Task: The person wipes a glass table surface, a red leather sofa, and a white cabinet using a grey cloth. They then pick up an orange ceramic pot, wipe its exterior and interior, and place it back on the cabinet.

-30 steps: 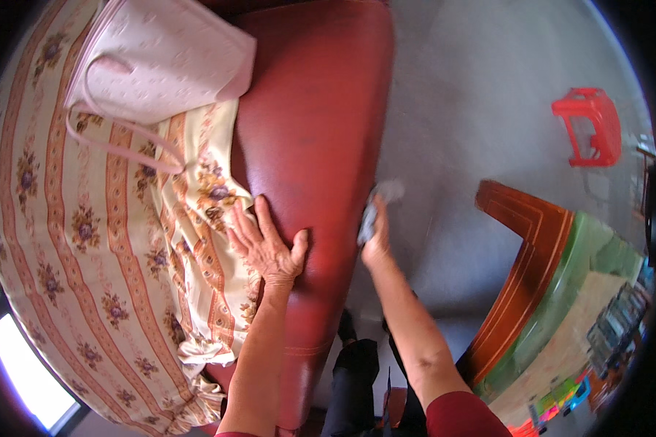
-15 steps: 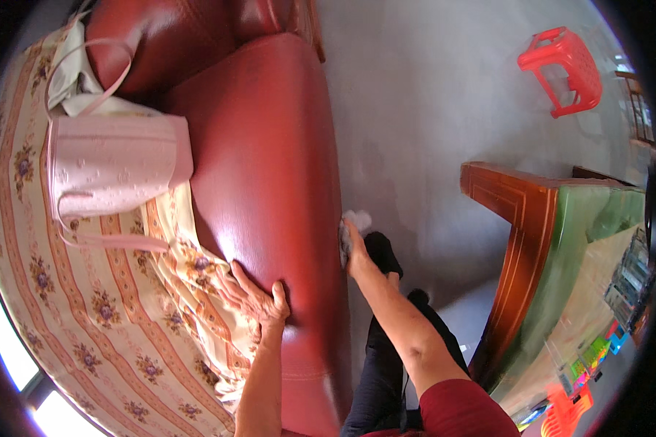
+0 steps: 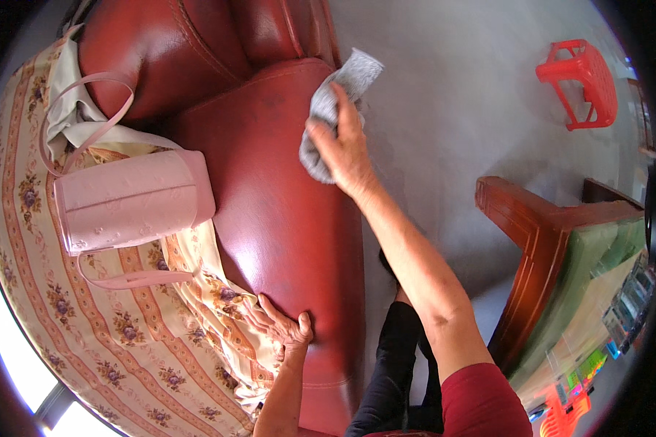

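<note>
A red leather sofa (image 3: 291, 240) runs up the middle of the view. My right hand (image 3: 342, 149) grips a grey cloth (image 3: 324, 105) at the far right corner of its seat, the cloth's loose end sticking out past the edge over the floor. Farther down the seat, my left hand (image 3: 284, 328) rests with thumb and fingers spread, partly on the red leather and partly on the bunched rim of a floral striped cover (image 3: 109, 320). On that cover lies a pink handbag (image 3: 135, 200), its two straps looped out to either side.
To the right is a wooden table (image 3: 521, 218) with a greenish top, carrying several small items at its far right. A red plastic stool (image 3: 583, 84) stands on the grey floor (image 3: 430, 109) at the upper right. Another orange-red plastic piece (image 3: 565, 411) shows at the lower right.
My right hand has carried the grey cloth from the seat's lower side edge up to the far corner. My left hand stays on the cover's edge; the whole view has shifted slightly.
</note>
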`<state>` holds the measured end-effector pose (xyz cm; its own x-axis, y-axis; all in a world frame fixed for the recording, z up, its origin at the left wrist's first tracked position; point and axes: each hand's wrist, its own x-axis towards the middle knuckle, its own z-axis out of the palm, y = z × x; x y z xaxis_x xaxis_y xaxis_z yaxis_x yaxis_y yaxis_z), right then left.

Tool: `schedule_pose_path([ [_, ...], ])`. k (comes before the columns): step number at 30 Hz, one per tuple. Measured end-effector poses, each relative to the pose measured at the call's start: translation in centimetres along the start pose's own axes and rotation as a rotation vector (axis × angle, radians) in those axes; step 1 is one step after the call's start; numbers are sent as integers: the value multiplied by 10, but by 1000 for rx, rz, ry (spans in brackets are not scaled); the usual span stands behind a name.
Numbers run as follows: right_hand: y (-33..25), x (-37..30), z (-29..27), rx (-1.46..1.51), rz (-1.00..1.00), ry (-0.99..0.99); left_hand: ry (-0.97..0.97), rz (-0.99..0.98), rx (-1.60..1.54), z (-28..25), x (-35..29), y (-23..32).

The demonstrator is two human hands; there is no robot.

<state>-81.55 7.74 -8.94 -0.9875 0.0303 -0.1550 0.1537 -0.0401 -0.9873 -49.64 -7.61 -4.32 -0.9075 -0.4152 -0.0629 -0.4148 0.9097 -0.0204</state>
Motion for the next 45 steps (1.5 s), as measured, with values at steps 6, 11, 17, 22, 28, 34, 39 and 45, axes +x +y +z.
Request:
schedule_pose_path([
  [6, -53, -6, 40, -865, -660, -219, -35, 9, 4, -8, 2, 1],
  [11, -60, 6, 43, -734, -660, -261, -173, 4, 47, -18, -1, -1],
  [17, -10, -23, 10, -148, -1, 174, -191, -48, -53, -64, 22, 43],
  [22, 138, -93, -31, 419, 815, 102, 53, 137, -216, -71, 125, 127],
  [28, 36, 4, -26, 687, 813, 40, 84, 66, -157, -70, 277, 202],
  [34, 13, 118, -7, 107, 298, -32, 99, 145, 2, -36, 310, 230],
  [39, 2, 185, -2, -146, 166, -148, 99, 131, 32, -31, 312, 231],
  [45, 10, 260, 7, -75, -85, -52, 118, 83, 26, -25, 310, 221],
])
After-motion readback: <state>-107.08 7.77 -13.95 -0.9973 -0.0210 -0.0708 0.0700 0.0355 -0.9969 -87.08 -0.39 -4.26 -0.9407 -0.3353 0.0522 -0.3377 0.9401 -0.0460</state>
